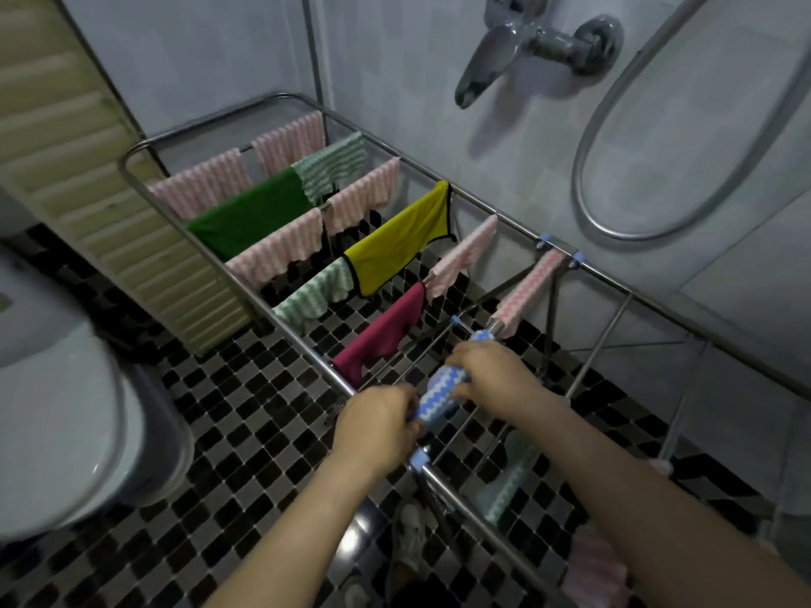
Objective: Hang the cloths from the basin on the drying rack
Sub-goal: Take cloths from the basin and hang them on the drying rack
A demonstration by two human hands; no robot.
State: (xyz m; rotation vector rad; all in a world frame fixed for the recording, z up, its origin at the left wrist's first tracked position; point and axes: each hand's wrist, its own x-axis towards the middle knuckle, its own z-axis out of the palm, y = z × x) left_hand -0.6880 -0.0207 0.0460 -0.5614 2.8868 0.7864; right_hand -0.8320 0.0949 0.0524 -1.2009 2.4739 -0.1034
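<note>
A blue and white zigzag cloth (441, 394) lies draped over a near rail of the steel drying rack (303, 344). My left hand (379, 425) pinches its near end, and my right hand (487, 373) grips its far part on the rail. Several cloths hang on the farther rails: pink striped ones (202, 182), a green one (250, 212), a yellow one (399, 239), a magenta one (382, 335) and pale green striped ones (316, 294). The basin is not in view.
A white toilet (66, 414) stands at the left. The floor (245, 414) is black and grey mosaic tile. A shower tap (526, 41) and hose (684, 138) are on the tiled wall to the right. More cloths (597, 568) hang low under the rack's near right side.
</note>
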